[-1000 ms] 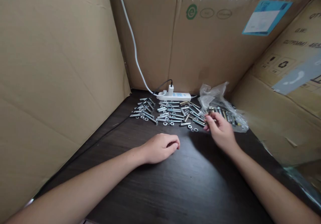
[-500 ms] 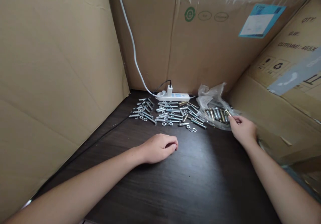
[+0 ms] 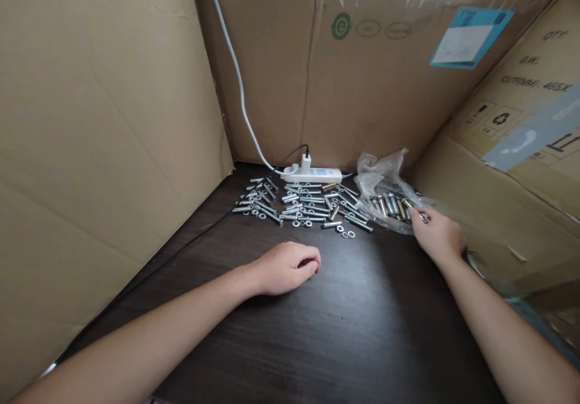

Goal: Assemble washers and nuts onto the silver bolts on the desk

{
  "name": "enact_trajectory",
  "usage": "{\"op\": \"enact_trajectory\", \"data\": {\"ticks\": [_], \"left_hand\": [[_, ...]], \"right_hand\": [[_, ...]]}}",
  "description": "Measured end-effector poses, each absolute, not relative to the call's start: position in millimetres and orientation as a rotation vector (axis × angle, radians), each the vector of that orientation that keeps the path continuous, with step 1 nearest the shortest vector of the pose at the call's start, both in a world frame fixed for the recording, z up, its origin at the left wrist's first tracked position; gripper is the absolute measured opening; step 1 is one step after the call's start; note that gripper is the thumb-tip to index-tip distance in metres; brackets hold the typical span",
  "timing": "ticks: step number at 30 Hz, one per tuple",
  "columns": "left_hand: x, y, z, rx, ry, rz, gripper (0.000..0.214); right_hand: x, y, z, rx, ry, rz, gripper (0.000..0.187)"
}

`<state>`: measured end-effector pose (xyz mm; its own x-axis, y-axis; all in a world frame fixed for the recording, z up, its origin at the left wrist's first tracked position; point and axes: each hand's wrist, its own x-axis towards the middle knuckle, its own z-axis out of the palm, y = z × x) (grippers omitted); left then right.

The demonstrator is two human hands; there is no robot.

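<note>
My right hand [image 3: 438, 235] is at the right, at the near edge of a clear plastic bag [image 3: 379, 171]. Its thumb and fingers are closed in a pinch on a metal expansion bolt [image 3: 424, 217], mostly hidden by the fingers. Several more expansion bolts [image 3: 390, 205], silver and brassy, lie side by side in the bag. My left hand [image 3: 290, 267] rests on the dark tabletop [image 3: 353, 331], loosely curled with thumb against forefinger and nothing visible in it. Beyond it lie rows of loose silver bolts [image 3: 312, 209], sleeves, nuts [image 3: 339, 229] and washers [image 3: 351, 235].
A white power strip [image 3: 317, 175] with a plugged-in charger [image 3: 306, 163] lies behind the bolts. Its white cord [image 3: 240, 84] climbs the back cardboard [image 3: 272, 41]. A black cable [image 3: 190, 242] crosses the table at left. Cardboard walls [image 3: 113, 120] stand on both sides.
My right hand has shifted slightly, and the expansion bolt in its fingers has turned, more of it now showing at the fingertips. The left hand stays in place.
</note>
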<state>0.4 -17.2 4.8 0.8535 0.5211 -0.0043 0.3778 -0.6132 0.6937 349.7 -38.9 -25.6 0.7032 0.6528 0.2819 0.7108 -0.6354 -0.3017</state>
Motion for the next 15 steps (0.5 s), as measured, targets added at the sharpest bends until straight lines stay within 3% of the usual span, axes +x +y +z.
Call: {"op": "enact_trajectory", "data": {"ticks": [15], "left_hand": [[0.4,-17.0,6.7,2.323,0.631,0.228,0.02]], "right_hand": [[364.2,-34.5,-41.7,-2.424,-1.2,-0.308,0.044]]}}
